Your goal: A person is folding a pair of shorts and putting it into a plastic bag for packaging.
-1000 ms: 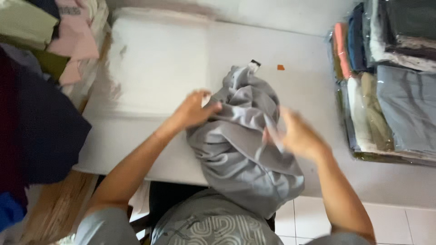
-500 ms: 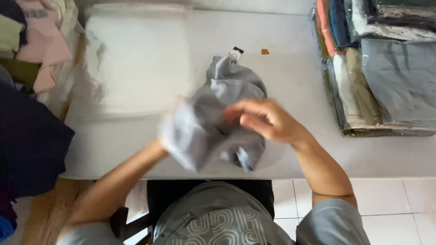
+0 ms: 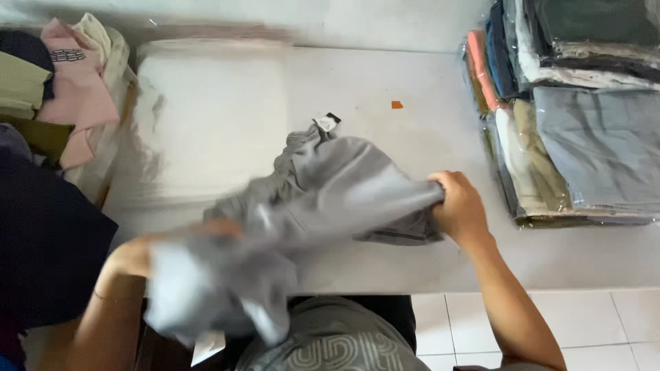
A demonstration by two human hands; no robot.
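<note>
hands spread since before | left hand (image 3: pixel 134 255), right hand (image 3: pixel 457 206) both clamped on grey garment (image 3: pixel 330 196)

A garment packing or sorting room is suggested, likely part of a small clothing business. A long white worktop (image 3: pixel 385 124) is set over a pale tiled floor (image 3: pixel 598 323). Folded clothes sealed in clear plastic bags (image 3: pixel 577 117) are stacked at one end, loose unpacked garments (image 3: pixel 62 89) are heaped at the other, and a grey garment (image 3: pixel 323 199) with a tag attached is spread between them
</note>
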